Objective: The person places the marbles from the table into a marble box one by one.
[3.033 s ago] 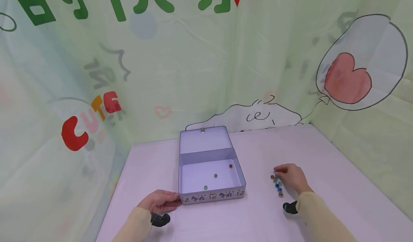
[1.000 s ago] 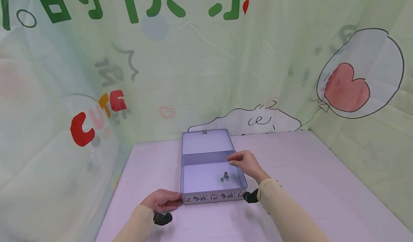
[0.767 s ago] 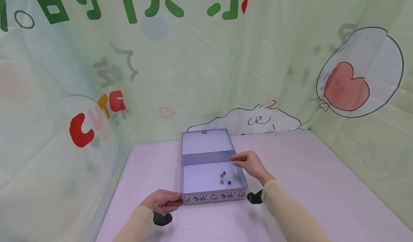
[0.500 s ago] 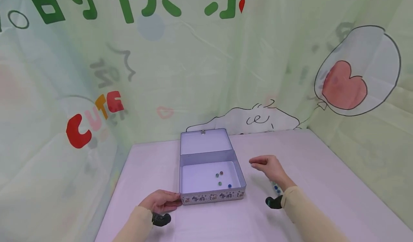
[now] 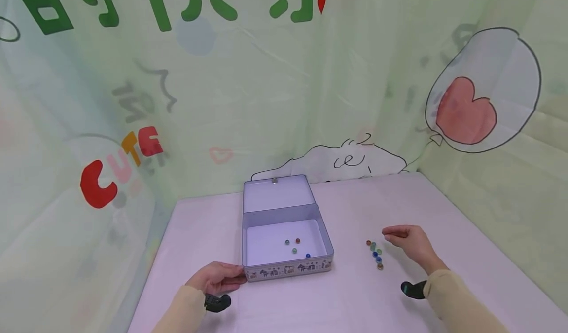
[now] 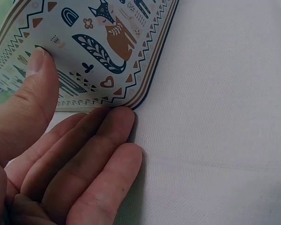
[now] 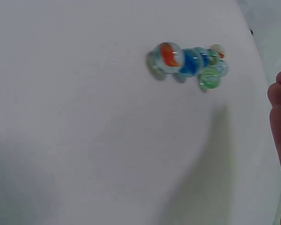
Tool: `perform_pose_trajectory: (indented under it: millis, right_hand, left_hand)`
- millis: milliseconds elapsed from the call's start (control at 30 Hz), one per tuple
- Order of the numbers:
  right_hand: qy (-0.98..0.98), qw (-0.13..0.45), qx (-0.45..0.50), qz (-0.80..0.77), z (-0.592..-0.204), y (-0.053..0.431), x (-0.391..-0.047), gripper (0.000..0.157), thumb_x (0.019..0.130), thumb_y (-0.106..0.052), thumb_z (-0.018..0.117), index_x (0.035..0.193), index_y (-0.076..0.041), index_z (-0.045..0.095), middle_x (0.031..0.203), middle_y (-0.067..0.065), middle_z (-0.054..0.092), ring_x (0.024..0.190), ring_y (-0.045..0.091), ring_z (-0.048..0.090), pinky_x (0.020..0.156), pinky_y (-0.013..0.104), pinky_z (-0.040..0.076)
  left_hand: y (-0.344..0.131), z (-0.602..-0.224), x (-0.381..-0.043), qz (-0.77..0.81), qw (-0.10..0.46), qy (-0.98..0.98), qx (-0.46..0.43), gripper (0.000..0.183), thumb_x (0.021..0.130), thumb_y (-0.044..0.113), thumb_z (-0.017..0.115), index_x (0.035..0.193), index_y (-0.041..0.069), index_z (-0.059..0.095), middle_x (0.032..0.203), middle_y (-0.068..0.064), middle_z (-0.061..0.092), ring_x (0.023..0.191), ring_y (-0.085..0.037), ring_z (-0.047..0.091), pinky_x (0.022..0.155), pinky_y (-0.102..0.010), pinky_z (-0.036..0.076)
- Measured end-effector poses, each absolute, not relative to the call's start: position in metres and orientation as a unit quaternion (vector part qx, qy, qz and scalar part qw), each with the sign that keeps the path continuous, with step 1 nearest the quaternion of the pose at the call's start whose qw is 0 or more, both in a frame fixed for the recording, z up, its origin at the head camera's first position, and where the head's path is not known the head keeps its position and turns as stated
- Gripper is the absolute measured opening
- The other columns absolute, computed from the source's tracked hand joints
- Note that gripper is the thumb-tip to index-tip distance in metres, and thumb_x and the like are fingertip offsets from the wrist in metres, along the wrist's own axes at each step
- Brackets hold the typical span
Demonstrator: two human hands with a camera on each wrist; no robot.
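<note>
A tin box (image 5: 288,270) with a printed animal pattern stands with its lid (image 5: 279,195) up and back. Several glass marbles (image 5: 295,250) lie inside, one of them dark blue. My left hand (image 5: 217,277) rests at the box's front left corner. In the left wrist view the thumb (image 6: 42,79) lies against the patterned wall, and the relaxed fingers (image 6: 107,164) touch near its lower corner. My right hand (image 5: 412,244) hovers just right of a cluster of marbles (image 5: 375,254), its fingertips close together and no marble visible between them.
The loose marbles sit in a short uneven row on the pale tablecloth (image 5: 355,298), right of the box. A printed curtain (image 5: 266,101) hangs behind the table and along its sides. Black wrist devices (image 5: 412,290) are worn at both sleeves.
My right hand has gone from the loose marbles to above the box and back rightward beside the row. A blue marble now lies in the box, where marbles have rolled. The left hand stays put.
</note>
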State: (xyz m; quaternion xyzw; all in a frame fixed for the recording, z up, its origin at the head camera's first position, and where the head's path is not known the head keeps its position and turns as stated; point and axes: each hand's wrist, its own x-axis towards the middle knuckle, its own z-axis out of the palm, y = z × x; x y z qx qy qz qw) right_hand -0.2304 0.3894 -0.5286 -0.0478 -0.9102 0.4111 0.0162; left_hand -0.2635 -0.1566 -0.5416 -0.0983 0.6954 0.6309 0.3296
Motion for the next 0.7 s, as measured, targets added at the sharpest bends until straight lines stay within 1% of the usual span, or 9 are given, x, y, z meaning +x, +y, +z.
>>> perform_pose_trajectory:
  millis: [67, 133, 200, 267, 400, 700]
  right_hand:
    - [-0.913, 0.009, -0.055, 0.404, -0.536, 0.389, -0.230, 0.027, 0.097, -0.016, 0.072, 0.119, -0.001, 0.073, 0.119, 0.018, 0.074, 0.108, 0.028, 0.069, 0.083, 0.022, 0.059]
    - [-0.918, 0.005, -0.059, 0.393, -0.543, 0.387, -0.229, 0.025, 0.096, -0.015, 0.072, 0.117, -0.002, 0.074, 0.118, 0.018, 0.074, 0.111, 0.035, 0.068, 0.087, 0.034, 0.061]
    - [-0.922, 0.004, -0.068, 0.382, -0.549, 0.385, -0.227, 0.022, 0.094, -0.013, 0.073, 0.114, -0.003, 0.076, 0.116, 0.019, 0.075, 0.112, 0.038, 0.067, 0.092, 0.045, 0.060]
    - [-0.924, 0.006, -0.074, 0.376, -0.554, 0.383, -0.226, 0.021, 0.093, -0.011, 0.073, 0.113, -0.003, 0.076, 0.116, 0.019, 0.075, 0.113, 0.040, 0.066, 0.094, 0.052, 0.057]
    - [-0.924, 0.005, -0.085, 0.373, -0.560, 0.381, -0.226, 0.021, 0.094, -0.009, 0.072, 0.113, -0.004, 0.076, 0.118, 0.020, 0.073, 0.115, 0.041, 0.065, 0.097, 0.056, 0.055]
    - [-0.944, 0.006, -0.071, 0.324, -0.561, 0.373, -0.228, 0.017, 0.092, -0.008, 0.073, 0.108, -0.007, 0.078, 0.112, 0.017, 0.075, 0.109, 0.039, 0.067, 0.092, 0.055, 0.057]
  left_hand:
    - [-0.156, -0.541, -0.263, 0.629, 0.329, 0.697, -0.100, 0.029, 0.097, 0.011, 0.070, 0.119, -0.008, 0.069, 0.110, -0.022, 0.077, 0.097, -0.025, 0.077, 0.093, -0.043, 0.062]
    - [-0.156, -0.540, -0.263, 0.629, 0.329, 0.697, -0.104, 0.029, 0.097, 0.011, 0.070, 0.119, -0.008, 0.069, 0.109, -0.022, 0.077, 0.097, -0.025, 0.076, 0.093, -0.043, 0.062]
    - [-0.155, -0.540, -0.263, 0.628, 0.331, 0.696, -0.105, 0.030, 0.097, 0.012, 0.070, 0.120, -0.008, 0.069, 0.109, -0.021, 0.077, 0.097, -0.026, 0.077, 0.094, -0.043, 0.062]
    - [-0.155, -0.540, -0.262, 0.629, 0.333, 0.695, -0.107, 0.030, 0.097, 0.012, 0.070, 0.120, -0.008, 0.069, 0.109, -0.021, 0.077, 0.096, -0.025, 0.077, 0.094, -0.042, 0.062]
    - [-0.155, -0.541, -0.263, 0.631, 0.336, 0.692, -0.101, 0.031, 0.097, 0.012, 0.071, 0.120, -0.008, 0.069, 0.109, -0.020, 0.077, 0.096, -0.024, 0.077, 0.093, -0.041, 0.062]
    - [-0.158, -0.544, -0.265, 0.633, 0.336, 0.691, -0.089, 0.028, 0.097, 0.012, 0.070, 0.118, -0.008, 0.070, 0.110, -0.021, 0.077, 0.096, -0.023, 0.076, 0.093, -0.041, 0.062]
